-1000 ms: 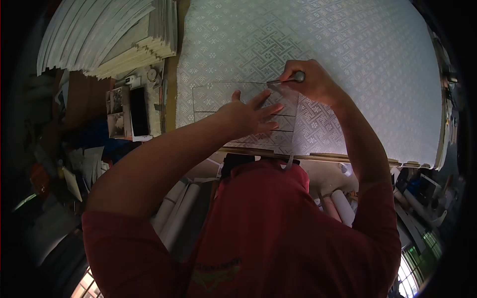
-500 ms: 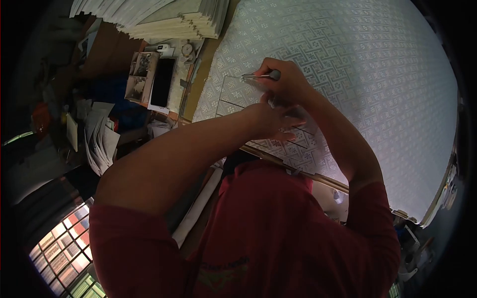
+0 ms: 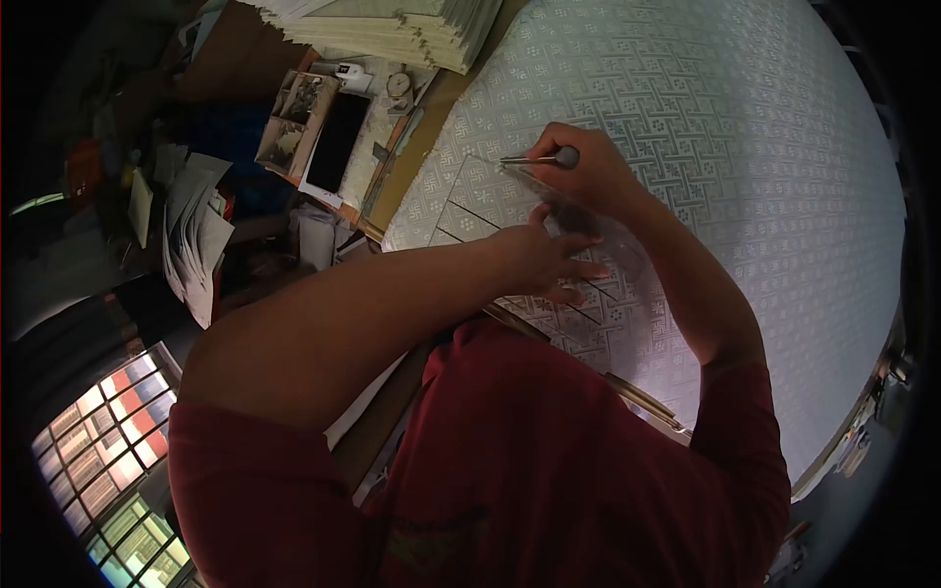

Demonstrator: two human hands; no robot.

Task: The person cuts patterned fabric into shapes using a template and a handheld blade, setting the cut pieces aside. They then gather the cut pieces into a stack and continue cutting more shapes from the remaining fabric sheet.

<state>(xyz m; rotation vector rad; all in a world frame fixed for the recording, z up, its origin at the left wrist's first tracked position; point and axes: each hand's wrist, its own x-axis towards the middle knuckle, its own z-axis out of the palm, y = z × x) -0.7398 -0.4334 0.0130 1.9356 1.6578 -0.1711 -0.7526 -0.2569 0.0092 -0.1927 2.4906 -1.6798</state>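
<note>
My right hand (image 3: 588, 169) grips a slim metal tool (image 3: 534, 159) with a rounded grey end. Its thin tip points left, close to the far edge of a clear sheet (image 3: 469, 191) marked with dark lines. I cannot make out the tool's exact kind. With fingers spread, my left hand (image 3: 554, 263) lies on the sheet nearer my body, below the right hand. Beneath both is a pale silvery patterned cloth or paper (image 3: 667, 147) covering the table. My left forearm hides part of the sheet.
A thick stack of pale sheets (image 3: 412, 29) stands at the far left of the table. Beside it lie a black phone (image 3: 341, 142), a divided box (image 3: 294, 122) and a round dial gauge (image 3: 398, 86). More papers (image 3: 196, 230) hang at the left, above a barred window (image 3: 113, 431).
The view has shifted, so the table items appear farther right. The tool's tip has moved slightly along the sheet's far edge. My left hand still lies spread on the sheet.
</note>
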